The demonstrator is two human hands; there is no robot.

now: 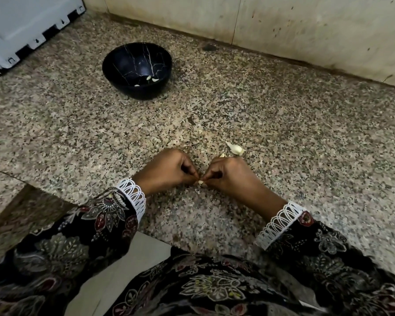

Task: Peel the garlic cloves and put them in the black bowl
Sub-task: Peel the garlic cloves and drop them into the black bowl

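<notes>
Garlic clove (200,182) sits pinched between both my hands, left (167,169) and right (228,176), low over the desk (306,137), three peeled ones already in the bowl (123,65), at least one unpeeled (236,148) beside my right.

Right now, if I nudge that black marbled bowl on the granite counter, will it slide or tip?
The black marbled bowl would probably slide rather than tip: it looks wide and low. It seems glossy and thick-walled, so likely heavy for its size and chippable if knocked. Only a few peeled garlic cloves lie inside, adding little weight on the speckled granite counter.
</notes>
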